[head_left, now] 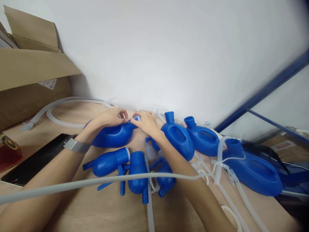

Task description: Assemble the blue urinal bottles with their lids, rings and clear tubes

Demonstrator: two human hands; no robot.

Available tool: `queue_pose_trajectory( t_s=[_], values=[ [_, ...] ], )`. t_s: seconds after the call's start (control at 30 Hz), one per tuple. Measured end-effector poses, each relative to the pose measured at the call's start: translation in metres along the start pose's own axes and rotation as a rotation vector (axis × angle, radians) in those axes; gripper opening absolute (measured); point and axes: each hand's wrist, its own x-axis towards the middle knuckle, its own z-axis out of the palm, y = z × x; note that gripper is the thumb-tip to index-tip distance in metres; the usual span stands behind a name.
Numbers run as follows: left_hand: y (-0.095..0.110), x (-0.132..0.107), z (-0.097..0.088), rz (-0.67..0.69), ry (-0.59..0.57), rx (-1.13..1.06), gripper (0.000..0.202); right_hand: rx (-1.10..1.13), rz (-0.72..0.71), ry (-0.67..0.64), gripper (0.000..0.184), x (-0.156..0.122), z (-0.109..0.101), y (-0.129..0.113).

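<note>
A blue urinal bottle (113, 135) lies on its side on the table, its neck pointing right. At that neck, the bent fingers of my left hand (113, 116) are closed on a small part at its edge. From the right side, my right hand (147, 122) pinches the same neck, thumb and fingertips close to the left ones. The fingers partly cover the mouth, so the exact part gripped is hidden. Just in front lie blue funnel-shaped heads with spouts: one (109, 162) on its side, one (138, 172) in the middle, another (166, 177) beneath my right forearm.
More blue bottles stand to the right: one (178, 137), a second (204, 138) and a third (256, 170). White tubing (65, 124) coils at the back left; a pale tube (96, 182) crosses the foreground. A phone (36, 161) and an open cardboard box (31, 71) are left.
</note>
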Motion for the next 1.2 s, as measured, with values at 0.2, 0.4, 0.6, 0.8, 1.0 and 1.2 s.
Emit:
queue_pose_trajectory(
  t_s=[0.2,0.4,0.6,0.8,1.0,1.2],
  values=[
    [-0.001,-0.003,-0.002,0.008,0.001,-0.01,0.044,0.074,-0.067,-0.001,0.041,-0.005,-0.004,0.009],
    [0.002,-0.007,-0.006,0.061,-0.021,-0.022,0.041,0.053,-0.236,0.117,0.05,-0.023,-0.019,0.042],
    [0.0,-0.009,-0.008,0.057,-0.041,-0.011,0.043,0.096,-0.341,-0.007,0.057,-0.028,-0.027,0.067],
    [0.001,-0.01,-0.008,0.075,-0.043,0.007,0.045,0.137,-0.353,-0.077,0.06,-0.02,-0.038,0.064],
    [-0.001,-0.009,-0.006,0.094,-0.032,0.012,0.052,0.206,-0.339,-0.09,0.056,-0.018,-0.038,0.06],
    [-0.004,-0.006,-0.002,0.114,-0.03,0.004,0.061,0.221,-0.35,-0.046,0.056,-0.017,-0.034,0.061]
  ],
)
